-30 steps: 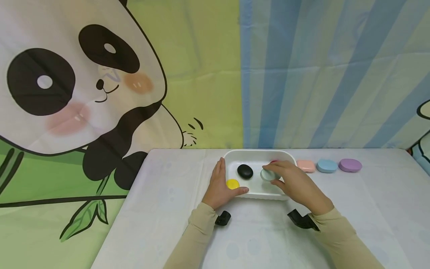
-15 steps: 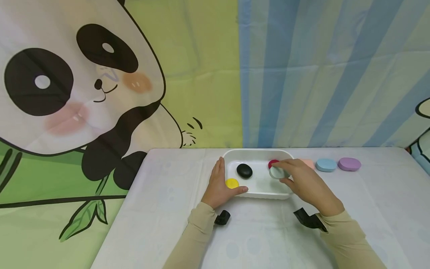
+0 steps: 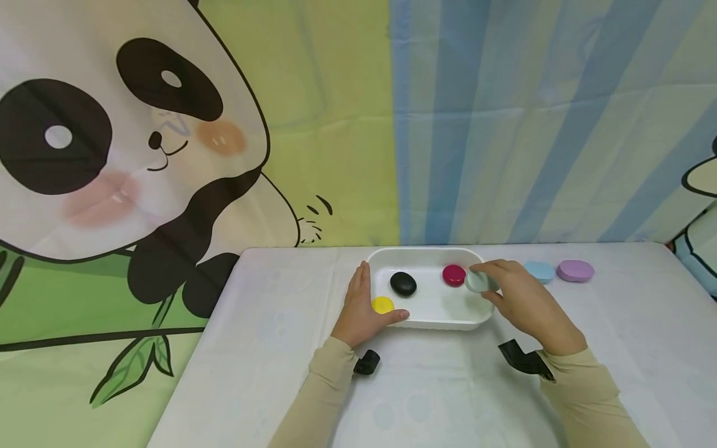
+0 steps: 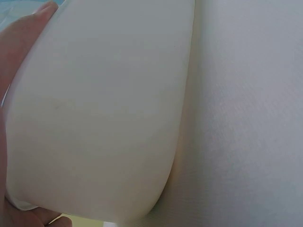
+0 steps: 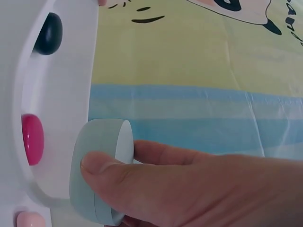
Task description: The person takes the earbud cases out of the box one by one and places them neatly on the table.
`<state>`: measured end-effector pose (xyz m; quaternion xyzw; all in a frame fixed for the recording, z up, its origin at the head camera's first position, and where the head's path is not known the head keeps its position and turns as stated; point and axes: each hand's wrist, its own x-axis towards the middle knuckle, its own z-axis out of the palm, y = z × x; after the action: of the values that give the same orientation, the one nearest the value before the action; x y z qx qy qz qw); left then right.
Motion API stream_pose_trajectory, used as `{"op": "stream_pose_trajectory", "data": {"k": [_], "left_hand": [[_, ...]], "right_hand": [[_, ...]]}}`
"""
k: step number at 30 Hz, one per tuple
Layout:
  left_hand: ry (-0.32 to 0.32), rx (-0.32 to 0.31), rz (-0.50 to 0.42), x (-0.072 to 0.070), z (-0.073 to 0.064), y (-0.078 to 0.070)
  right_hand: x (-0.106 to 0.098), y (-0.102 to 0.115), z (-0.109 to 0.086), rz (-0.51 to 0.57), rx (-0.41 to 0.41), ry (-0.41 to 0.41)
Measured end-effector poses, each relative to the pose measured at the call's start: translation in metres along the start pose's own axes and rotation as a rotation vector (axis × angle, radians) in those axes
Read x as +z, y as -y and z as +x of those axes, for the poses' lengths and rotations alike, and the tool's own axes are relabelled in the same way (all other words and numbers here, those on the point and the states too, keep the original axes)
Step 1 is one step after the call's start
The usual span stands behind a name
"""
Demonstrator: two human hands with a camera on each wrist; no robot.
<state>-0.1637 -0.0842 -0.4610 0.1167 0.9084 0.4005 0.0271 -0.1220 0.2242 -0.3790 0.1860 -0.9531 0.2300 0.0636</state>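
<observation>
My right hand (image 3: 523, 302) pinches a pale green, soap-like disc (image 3: 478, 282) between thumb and fingers, over the right end of a white tray (image 3: 428, 325). In the right wrist view the disc (image 5: 90, 175) is tipped on edge, with the thumb across its side. Inside the tray lie a red piece (image 3: 454, 275), a black oval piece (image 3: 403, 284) and, at the left front, a yellow piece (image 3: 383, 305). My left hand (image 3: 361, 317) rests on the tray's left front corner, fingers straight along the end wall and thumb along the front rim.
On the table behind my right hand are a light blue oval piece (image 3: 539, 272) and a purple one (image 3: 576, 270). A pink piece (image 5: 31, 219) shows beside the tray in the right wrist view. A printed cloth (image 3: 336, 124) hangs behind the white-covered table (image 3: 448, 392).
My right hand has moved right with the pale green disc, from mid-tray to its right end, uncovering the red piece and hiding the pink one. The left hand stays at the tray's corner.
</observation>
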Motion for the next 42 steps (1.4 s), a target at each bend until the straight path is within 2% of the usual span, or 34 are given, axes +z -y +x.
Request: {"op": "stream_pose_trajectory", "data": {"k": [19,28,42], "left_hand": [[-0.001,-0.007,0.0,-0.002,-0.001,-0.002],[-0.003,0.01,-0.008,-0.002,-0.001,-0.002],[0.003,0.006,-0.006,-0.001,0.0,-0.001]], "right_hand": [[-0.006,-0.027,-0.003,-0.032,0.093,-0.015],[-0.005,-0.037,-0.003,-0.043,0.1,-0.028],[0.01,-0.052,-0.001,-0.074,0.106,0.042]]}}
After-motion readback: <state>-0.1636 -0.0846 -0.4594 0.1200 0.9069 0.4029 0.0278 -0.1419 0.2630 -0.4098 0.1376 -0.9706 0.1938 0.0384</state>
